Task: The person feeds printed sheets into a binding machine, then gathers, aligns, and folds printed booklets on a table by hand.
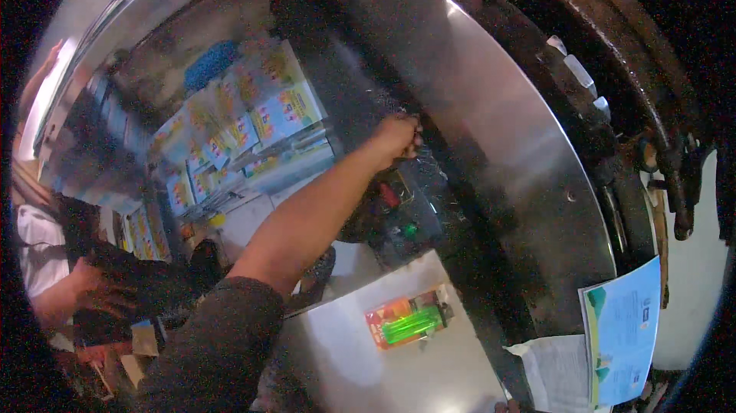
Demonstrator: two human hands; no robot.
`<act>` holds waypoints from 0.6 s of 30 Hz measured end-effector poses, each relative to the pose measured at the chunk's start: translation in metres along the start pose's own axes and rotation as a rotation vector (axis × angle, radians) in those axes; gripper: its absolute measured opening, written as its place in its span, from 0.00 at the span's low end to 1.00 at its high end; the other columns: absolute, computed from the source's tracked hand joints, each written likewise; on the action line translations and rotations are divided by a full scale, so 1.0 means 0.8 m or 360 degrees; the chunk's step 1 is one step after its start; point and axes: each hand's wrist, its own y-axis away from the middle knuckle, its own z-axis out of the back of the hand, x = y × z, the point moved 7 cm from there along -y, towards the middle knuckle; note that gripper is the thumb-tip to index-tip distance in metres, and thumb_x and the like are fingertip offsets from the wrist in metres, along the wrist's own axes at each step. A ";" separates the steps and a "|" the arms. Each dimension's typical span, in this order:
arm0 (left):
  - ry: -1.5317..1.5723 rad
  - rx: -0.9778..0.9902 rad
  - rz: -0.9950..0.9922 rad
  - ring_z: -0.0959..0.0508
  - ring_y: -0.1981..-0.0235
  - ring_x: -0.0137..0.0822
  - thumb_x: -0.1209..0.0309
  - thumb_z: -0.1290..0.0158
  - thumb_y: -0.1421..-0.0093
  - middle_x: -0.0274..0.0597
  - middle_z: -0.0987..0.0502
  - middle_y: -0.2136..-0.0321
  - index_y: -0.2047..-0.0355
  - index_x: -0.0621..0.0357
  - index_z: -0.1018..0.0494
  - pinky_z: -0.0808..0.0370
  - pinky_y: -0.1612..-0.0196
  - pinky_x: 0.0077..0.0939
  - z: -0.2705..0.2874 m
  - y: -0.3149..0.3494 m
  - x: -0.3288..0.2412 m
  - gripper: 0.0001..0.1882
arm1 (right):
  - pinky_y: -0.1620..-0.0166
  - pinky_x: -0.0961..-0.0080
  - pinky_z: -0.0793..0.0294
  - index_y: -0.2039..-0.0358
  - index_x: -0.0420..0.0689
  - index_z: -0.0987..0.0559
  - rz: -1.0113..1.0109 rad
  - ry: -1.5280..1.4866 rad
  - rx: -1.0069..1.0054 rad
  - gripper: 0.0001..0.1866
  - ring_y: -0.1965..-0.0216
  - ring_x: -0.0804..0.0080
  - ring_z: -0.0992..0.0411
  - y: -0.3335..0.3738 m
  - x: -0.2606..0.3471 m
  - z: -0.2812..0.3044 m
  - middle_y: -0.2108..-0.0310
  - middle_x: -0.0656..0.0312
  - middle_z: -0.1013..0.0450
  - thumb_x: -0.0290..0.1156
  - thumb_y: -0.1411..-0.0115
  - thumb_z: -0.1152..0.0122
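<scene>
Head view: the left hand (397,137) reaches out at the end of a bare forearm and dark sleeve, its fingers curled in narrow; whether it grips anything I cannot tell. Under and beside it lies crinkled clear plastic (431,170), with a red item (389,195) and a small green item (411,230) on the dark surface just below the wrist. What seem to be fingertips of the right hand (502,407) show at the lower edge (too little to tell how they are held). Nearby, a pale bench (429,371) carries an orange pack (399,309) with bright green sticks (414,325) across it. Beyond the forearm stand stacks of booklets (287,114) in yellow and blue, with a blue bundle (211,64) behind. Farther out, a co-worker's hand (100,290) is at left, a curved metal panel (529,145) rises at right, and light-blue booklets (625,332) lean beside white sheets (556,371).
</scene>
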 end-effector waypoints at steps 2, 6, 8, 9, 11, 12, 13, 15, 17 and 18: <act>0.0090 0.0034 0.0088 0.32 0.81 0.31 0.61 0.56 0.35 0.35 0.32 0.80 0.66 0.57 0.30 0.31 0.79 0.31 -0.007 0.001 0.005 0.13 | 0.53 0.49 0.33 0.57 0.35 0.28 -0.0011 -0.0010 0.0020 0.14 0.57 0.45 0.31 -0.007 0.007 0.005 0.58 0.45 0.30 0.32 0.38 0.49; -0.0225 -0.0175 0.0093 0.33 0.83 0.32 0.62 0.55 0.36 0.35 0.32 0.81 0.68 0.56 0.30 0.32 0.80 0.33 0.002 -0.015 0.018 0.11 | 0.54 0.50 0.30 0.57 0.34 0.29 0.0018 0.0036 0.0086 0.14 0.58 0.46 0.29 -0.015 0.016 0.008 0.58 0.45 0.30 0.32 0.39 0.50; -0.0269 0.0054 0.0095 0.32 0.84 0.34 0.63 0.55 0.37 0.37 0.31 0.81 0.68 0.57 0.30 0.32 0.79 0.35 -0.016 -0.006 0.009 0.11 | 0.55 0.50 0.29 0.56 0.35 0.29 0.0149 0.0042 0.0035 0.15 0.58 0.46 0.29 0.013 -0.016 -0.006 0.58 0.45 0.30 0.31 0.39 0.50; -0.0277 0.0051 0.0077 0.32 0.84 0.34 0.63 0.55 0.37 0.37 0.31 0.81 0.68 0.57 0.30 0.32 0.79 0.35 -0.013 -0.001 0.002 0.11 | 0.56 0.49 0.28 0.55 0.36 0.30 0.0282 0.0022 -0.0040 0.15 0.58 0.46 0.29 0.025 -0.022 -0.021 0.57 0.44 0.30 0.30 0.40 0.50; -0.0412 -0.0131 0.0005 0.31 0.83 0.35 0.61 0.56 0.36 0.39 0.30 0.80 0.68 0.57 0.30 0.30 0.77 0.34 0.002 0.018 0.003 0.13 | 0.57 0.48 0.28 0.54 0.37 0.30 0.0347 0.0005 -0.0077 0.15 0.58 0.46 0.30 0.031 -0.032 -0.036 0.57 0.44 0.31 0.30 0.40 0.50; -0.0406 -0.0123 -0.0001 0.31 0.83 0.35 0.61 0.56 0.36 0.39 0.30 0.80 0.68 0.57 0.30 0.30 0.77 0.34 0.002 0.018 -0.002 0.13 | 0.58 0.47 0.28 0.53 0.39 0.31 0.0409 0.0022 -0.0135 0.16 0.58 0.46 0.30 0.036 -0.034 -0.034 0.56 0.43 0.31 0.31 0.40 0.50; -0.0241 -0.0063 0.0089 0.28 0.80 0.37 0.59 0.54 0.36 0.41 0.29 0.80 0.66 0.58 0.30 0.28 0.73 0.35 0.001 0.017 -0.003 0.14 | 0.59 0.47 0.28 0.52 0.40 0.31 0.0473 0.0036 -0.0191 0.16 0.59 0.45 0.30 0.040 -0.036 -0.032 0.56 0.43 0.31 0.31 0.40 0.50; -0.0349 -0.0239 -0.0049 0.24 0.71 0.43 0.57 0.51 0.38 0.47 0.26 0.74 0.60 0.59 0.28 0.26 0.64 0.38 0.009 0.030 -0.029 0.17 | 0.61 0.45 0.27 0.50 0.43 0.31 0.0589 0.0062 -0.0297 0.18 0.59 0.45 0.30 0.047 -0.037 -0.027 0.55 0.42 0.32 0.31 0.41 0.50; -0.0875 -0.0800 -0.0814 0.25 0.60 0.50 0.56 0.48 0.40 0.52 0.26 0.63 0.54 0.59 0.28 0.27 0.55 0.41 0.034 0.075 -0.109 0.21 | 0.61 0.45 0.28 0.50 0.43 0.31 0.0552 0.0037 -0.0208 0.18 0.58 0.45 0.30 0.045 -0.038 -0.028 0.55 0.42 0.32 0.31 0.41 0.50; -0.1087 -0.1079 -0.1358 0.26 0.55 0.54 0.56 0.47 0.41 0.55 0.27 0.57 0.52 0.59 0.28 0.29 0.51 0.44 0.027 0.101 -0.147 0.23 | 0.60 0.45 0.28 0.49 0.44 0.31 0.0511 0.0050 -0.0120 0.19 0.58 0.45 0.31 0.046 -0.039 -0.029 0.55 0.42 0.32 0.32 0.41 0.49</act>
